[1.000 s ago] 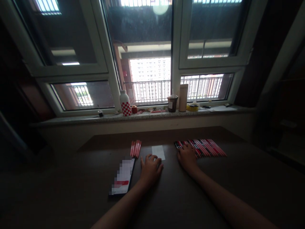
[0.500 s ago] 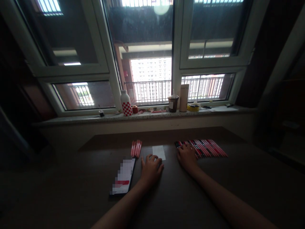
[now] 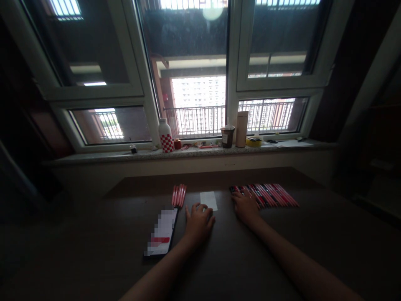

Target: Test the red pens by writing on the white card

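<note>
My left hand [image 3: 197, 223] lies flat on the dark table [image 3: 94, 251], fingers spread, its fingertips on the near edge of a small white paper slip [image 3: 208, 200]. My right hand [image 3: 246, 208] rests palm down at the left end of a long row of red and pink pens [image 3: 269, 194], its fingers touching the nearest ones; I cannot see whether it holds one. A small bundle of pink pens [image 3: 178, 195] lies left of the paper slip. A phone [image 3: 162, 231] with a lit screen lies just left of my left hand.
Behind the table runs a stone window sill [image 3: 103, 156] carrying a red-and-white checked bottle [image 3: 165, 136], a dark drink cup [image 3: 227, 136], a tall beige flask [image 3: 242, 128], a yellow tape roll [image 3: 253, 141] and papers [image 3: 293, 143]. Large windows rise above it.
My right hand has slid slightly toward me and left along the row of pens. My left hand has stayed put.
</note>
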Motion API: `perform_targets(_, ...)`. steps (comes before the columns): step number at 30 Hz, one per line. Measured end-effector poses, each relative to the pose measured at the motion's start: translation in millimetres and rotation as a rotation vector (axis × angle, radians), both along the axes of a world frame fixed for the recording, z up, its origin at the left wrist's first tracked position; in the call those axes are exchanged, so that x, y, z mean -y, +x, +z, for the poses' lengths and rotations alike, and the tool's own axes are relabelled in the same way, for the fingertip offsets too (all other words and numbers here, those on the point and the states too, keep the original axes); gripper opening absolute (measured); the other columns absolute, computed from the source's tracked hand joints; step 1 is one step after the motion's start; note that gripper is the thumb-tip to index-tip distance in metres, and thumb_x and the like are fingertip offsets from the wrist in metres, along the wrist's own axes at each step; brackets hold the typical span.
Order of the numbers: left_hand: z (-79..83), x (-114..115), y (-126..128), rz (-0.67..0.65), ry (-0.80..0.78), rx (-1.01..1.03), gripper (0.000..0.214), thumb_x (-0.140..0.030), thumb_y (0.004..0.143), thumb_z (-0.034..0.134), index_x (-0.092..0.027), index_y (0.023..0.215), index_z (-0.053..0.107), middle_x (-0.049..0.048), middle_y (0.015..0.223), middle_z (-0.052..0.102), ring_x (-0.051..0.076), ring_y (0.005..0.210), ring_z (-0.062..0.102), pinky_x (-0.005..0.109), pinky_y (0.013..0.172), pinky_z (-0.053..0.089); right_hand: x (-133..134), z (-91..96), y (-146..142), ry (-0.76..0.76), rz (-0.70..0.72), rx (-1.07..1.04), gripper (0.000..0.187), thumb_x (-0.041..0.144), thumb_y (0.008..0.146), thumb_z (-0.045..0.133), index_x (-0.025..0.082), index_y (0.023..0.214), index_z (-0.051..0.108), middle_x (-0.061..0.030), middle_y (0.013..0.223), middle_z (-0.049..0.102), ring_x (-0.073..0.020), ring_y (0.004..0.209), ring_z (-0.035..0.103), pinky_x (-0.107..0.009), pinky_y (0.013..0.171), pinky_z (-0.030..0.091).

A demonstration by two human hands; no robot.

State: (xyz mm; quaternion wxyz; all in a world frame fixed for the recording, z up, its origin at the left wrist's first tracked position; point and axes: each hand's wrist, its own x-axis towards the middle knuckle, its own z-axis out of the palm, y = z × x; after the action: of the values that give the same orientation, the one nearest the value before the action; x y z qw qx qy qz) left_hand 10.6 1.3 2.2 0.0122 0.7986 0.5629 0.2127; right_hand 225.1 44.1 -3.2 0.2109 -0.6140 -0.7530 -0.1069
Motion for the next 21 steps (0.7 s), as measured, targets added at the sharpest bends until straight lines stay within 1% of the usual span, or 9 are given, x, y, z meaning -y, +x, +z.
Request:
perform_targets(8, -0.7, -0.3, -0.3, -0.001, 0.004, 0.005, 0.026, -0.036, 0.088, 0.05, -0.03, 0.11, 0.062, 0.004, 0.12, 0.06, 0.031, 0.123, 0.04, 0.069, 0.105, 0.012, -0.1, -1.7, 2.2, 0.004, -0.014, -0.002, 0.033, 0.013, 0.084, 0.047, 0.026, 0.105, 0.068, -0.0043, 0.12, 0.065, -0.03, 0.117, 0.043, -0.054, 0.101, 0.02)
perform_targets(16, -1.8, -0.8, -0.6, 0.001, 0.001, -0.002, 0.026, -0.036, 0.088, 0.05, -0.03, 0.11, 0.062, 0.0038, 0.12, 0.06, 0.03, 0.123, 0.04, 0.069, 0.105, 0.011, -1.5, -2.1, 4.4, -0.003, -0.036, 0.008, 0.032, 0.014, 0.085, 0.048, 0.026, 0.106, 0.068, -0.0048, 0.121, 0.064, -0.0295, 0.116, 0.044, -0.052, 0.101, 0.021)
perform_targets(21, -1.4, -0.4, -0.6, -0.001, -0.003, -0.001, 0.026, -0.037, 0.089, 0.048, -0.031, 0.111, 0.061, 0.003, 0.121, 0.059, 0.03, 0.124, 0.039, 0.069, 0.105, 0.013, -1.8, -4.1, 5.0, 0.005, -0.044, 0.029, 0.033, 0.015, 0.087, 0.044, 0.024, 0.109, 0.068, -0.0051, 0.122, 0.063, -0.0286, 0.115, 0.045, -0.05, 0.101, 0.022)
